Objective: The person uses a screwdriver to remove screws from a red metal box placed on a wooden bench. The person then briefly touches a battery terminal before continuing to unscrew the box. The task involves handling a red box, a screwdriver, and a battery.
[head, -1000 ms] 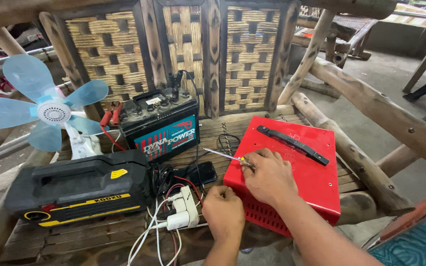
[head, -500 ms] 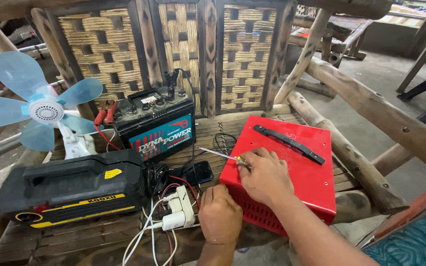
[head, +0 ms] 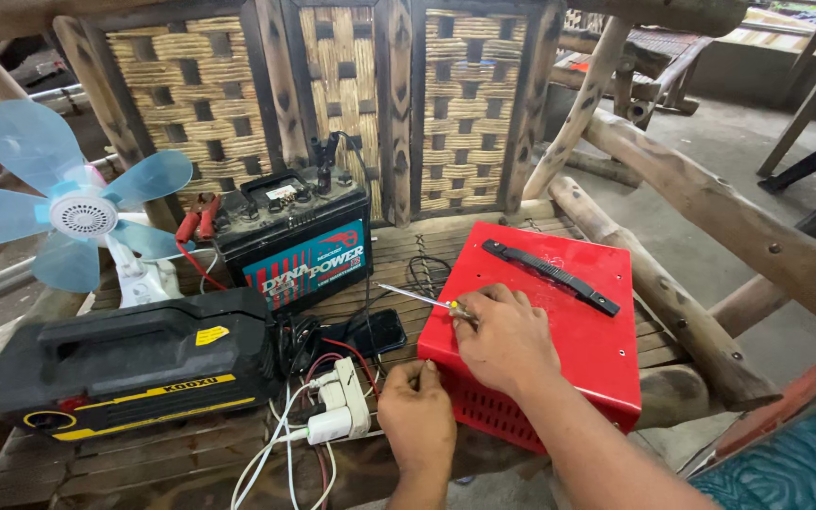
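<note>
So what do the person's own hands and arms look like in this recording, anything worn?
Both are bare. The left hand and the right hand carry no gloves, and no rings, watch or bands show. Both forearms are uncovered right down to the frame's lower edge, with no sleeve or cuff in view. Nothing is marked or taped on them.

The metal box (head: 559, 321) at right is bright red with a black handle strap (head: 550, 276) across its top and a grid of small vents on its near side. The screwdriver (head: 422, 300) has a silver shaft and a yellowish handle. Left of it, the battery (head: 295, 236) is black with a teal and red label, red clamps (head: 196, 223) beside it. The near-left machine (head: 129, 364) is black with yellow stripes. The fan (head: 68, 212) has pale blue blades (translucent) on a white hub. The far panels (head: 191, 90) are tan checkered weave in dark brown frames
</note>
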